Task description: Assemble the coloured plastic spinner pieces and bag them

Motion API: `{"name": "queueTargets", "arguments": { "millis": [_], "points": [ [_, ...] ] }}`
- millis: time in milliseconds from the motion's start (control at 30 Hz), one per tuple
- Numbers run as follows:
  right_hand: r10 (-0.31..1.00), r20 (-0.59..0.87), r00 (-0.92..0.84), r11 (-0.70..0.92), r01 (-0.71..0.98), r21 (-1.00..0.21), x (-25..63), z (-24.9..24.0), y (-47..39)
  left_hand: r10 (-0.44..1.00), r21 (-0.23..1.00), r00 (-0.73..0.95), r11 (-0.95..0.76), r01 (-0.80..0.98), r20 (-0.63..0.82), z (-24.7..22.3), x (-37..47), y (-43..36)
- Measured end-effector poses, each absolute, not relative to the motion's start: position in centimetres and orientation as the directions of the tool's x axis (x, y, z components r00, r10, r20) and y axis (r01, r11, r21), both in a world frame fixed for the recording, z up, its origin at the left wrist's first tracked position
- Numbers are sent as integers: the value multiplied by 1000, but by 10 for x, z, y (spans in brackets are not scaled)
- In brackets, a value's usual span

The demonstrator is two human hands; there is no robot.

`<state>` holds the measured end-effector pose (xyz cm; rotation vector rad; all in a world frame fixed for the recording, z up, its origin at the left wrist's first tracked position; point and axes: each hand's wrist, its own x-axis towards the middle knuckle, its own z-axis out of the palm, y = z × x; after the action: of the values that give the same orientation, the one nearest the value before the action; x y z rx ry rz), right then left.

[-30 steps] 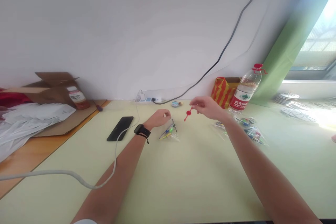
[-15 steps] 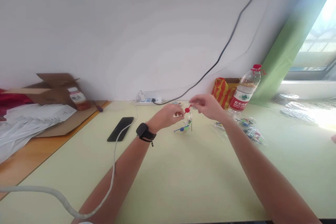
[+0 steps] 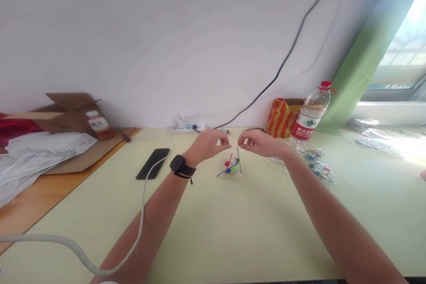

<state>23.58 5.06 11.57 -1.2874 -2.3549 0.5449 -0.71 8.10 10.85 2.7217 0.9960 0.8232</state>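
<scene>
My left hand (image 3: 211, 145) is curled, thumb and forefinger pressed together at the tips. Facing it across a narrow gap, my right hand (image 3: 261, 143) makes a similar pinch. Whatever either pinch holds is too small to make out. Just below the fingertips, a red plastic piece with a round disc (image 3: 227, 163) and a blue one with long thin arms (image 3: 228, 171) lie together on the table. A thin dark rod (image 3: 239, 162) stands tilted beside them, its top close to my right fingertips; I cannot tell whether they touch. Small green and yellow bits show among these pieces.
Right of my hands are bagged small parts (image 3: 321, 171), a large water bottle (image 3: 308, 117) and a red-yellow striped bag (image 3: 278, 117). A black phone (image 3: 152, 163) lies left under a white cable (image 3: 143, 206). A power strip (image 3: 188, 127) sits against the wall.
The red piece has left my fingers and now lies lower, beside the blue piece. My right hand has moved slightly down, and the blue piece and rod have shifted a little toward me.
</scene>
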Motion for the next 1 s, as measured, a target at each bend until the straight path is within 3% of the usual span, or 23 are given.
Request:
{"name": "queueTargets", "arguments": {
  "millis": [133, 233, 300, 367, 467, 600, 733, 867, 1000],
  "points": [
    [826, 286, -486, 563, 678, -472, 231, 116, 47, 627, 310, 596, -774, 552, 502, 114, -7, 78],
    [802, 415, -429, 578, 731, -361, 226, 116, 42, 616, 304, 557, -776, 553, 557, 116, -7, 77],
    [811, 401, -426, 551, 785, -281, 224, 113, 42, 624, 296, 572, -770, 565, 533, 115, -9, 78],
    [839, 279, -467, 531, 813, -239, 222, 108, 43, 640, 292, 611, -763, 577, 466, 111, -11, 81],
    [848, 174, -500, 529, 811, -250, 221, 102, 49, 651, 291, 615, -754, 589, 444, 108, -12, 84],
    [821, 389, -418, 542, 783, -305, 221, 100, 54, 635, 285, 550, -755, 590, 542, 112, -10, 81],
    [808, 345, -478, 584, 726, -363, 220, 100, 55, 608, 311, 437, -755, 578, 663, 119, -7, 74],
    [768, 487, -417, 619, 678, -396, 217, 102, 55, 596, 349, 351, -751, 560, 722, 121, -5, 72],
    [754, 544, -367, 622, 665, -413, 215, 105, 53, 639, 411, 336, -732, 544, 692, 118, -8, 76]
  ]
}}
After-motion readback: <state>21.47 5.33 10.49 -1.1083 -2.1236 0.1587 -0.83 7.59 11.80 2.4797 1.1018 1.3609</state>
